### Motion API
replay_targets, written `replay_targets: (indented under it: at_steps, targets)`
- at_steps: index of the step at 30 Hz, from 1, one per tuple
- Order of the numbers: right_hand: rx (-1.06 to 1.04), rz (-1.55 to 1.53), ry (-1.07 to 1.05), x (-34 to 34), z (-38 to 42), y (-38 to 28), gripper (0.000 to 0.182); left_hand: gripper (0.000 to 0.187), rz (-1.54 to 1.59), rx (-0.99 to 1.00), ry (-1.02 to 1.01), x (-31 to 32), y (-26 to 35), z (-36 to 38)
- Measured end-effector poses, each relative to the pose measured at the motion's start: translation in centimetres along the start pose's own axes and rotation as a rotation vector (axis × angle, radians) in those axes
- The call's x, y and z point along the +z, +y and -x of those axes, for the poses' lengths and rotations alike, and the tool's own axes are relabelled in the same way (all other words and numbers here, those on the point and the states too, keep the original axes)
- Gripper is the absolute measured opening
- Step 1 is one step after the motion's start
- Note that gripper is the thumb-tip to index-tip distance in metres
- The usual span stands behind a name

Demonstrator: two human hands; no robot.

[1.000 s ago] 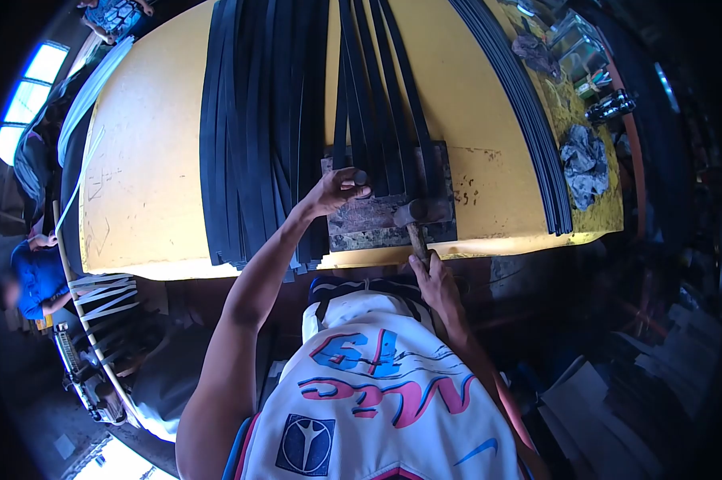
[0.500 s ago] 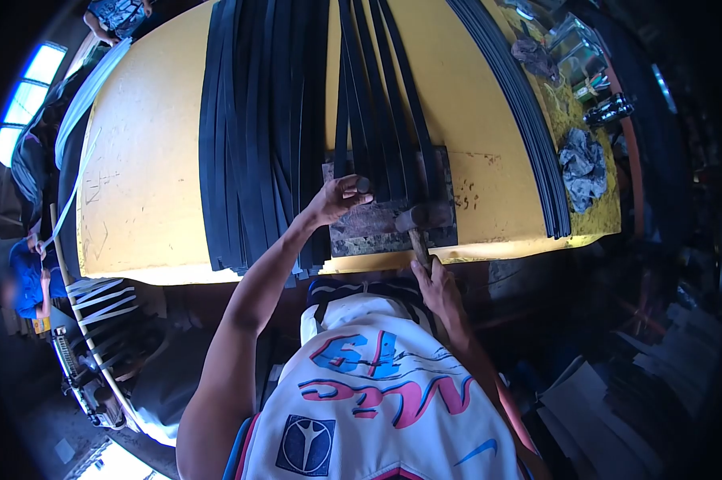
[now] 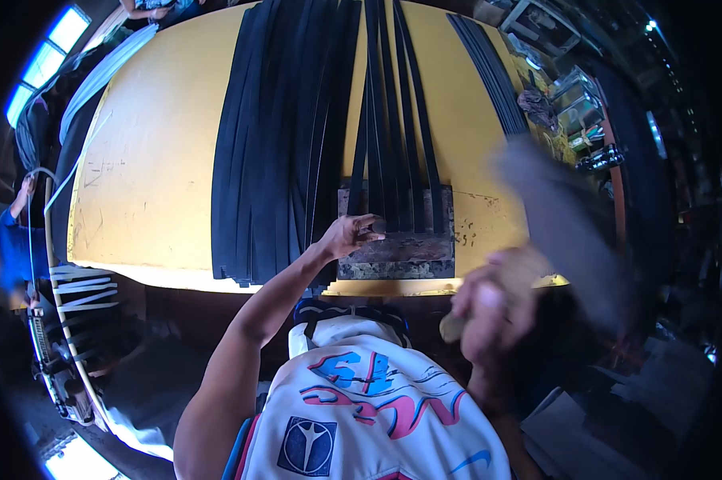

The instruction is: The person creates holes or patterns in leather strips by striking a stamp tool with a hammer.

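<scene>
My left hand (image 3: 347, 237) is closed round a short, dark tool with a round end (image 3: 378, 227), which looks like a punch. It is held over a worn dark board (image 3: 409, 254) at the table's near edge. Several narrow black straps (image 3: 411, 120) fan out from the far side, their near ends lying on that board. To the right of the board, my right hand (image 3: 493, 312) is wrapped round the wooden handle of a hammer (image 3: 569, 232). The hammer is raised close to the camera, its head large and smeared by motion. Whether the punch touches a strap is hard to see.
A thick stack of black strips (image 3: 273, 144) lies left of the board on the yellow table (image 3: 153, 176). Another bundle of strips (image 3: 489, 76) lies at the right. A person in blue (image 3: 21, 240) is at the far left, beside a pole (image 3: 61, 312).
My right hand has swung the hammer up and right, from low over the board to near the camera. My left hand still holds the punch over the board; the whole view has shifted slightly.
</scene>
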State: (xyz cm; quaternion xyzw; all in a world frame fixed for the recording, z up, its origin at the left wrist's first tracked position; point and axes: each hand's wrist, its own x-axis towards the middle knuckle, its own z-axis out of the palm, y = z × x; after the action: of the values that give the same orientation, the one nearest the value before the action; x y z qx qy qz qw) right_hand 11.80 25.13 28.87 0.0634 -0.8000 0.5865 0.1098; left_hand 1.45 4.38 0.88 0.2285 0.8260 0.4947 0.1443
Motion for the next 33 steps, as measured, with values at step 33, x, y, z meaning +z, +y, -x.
replay_targets:
  at_steps: [33]
  targets:
    - [0.605,0.52,-0.355,-0.6,8.3,21.3,0.049,0.032,0.334,-0.142,-0.013,-1.3,0.0,-1.2]
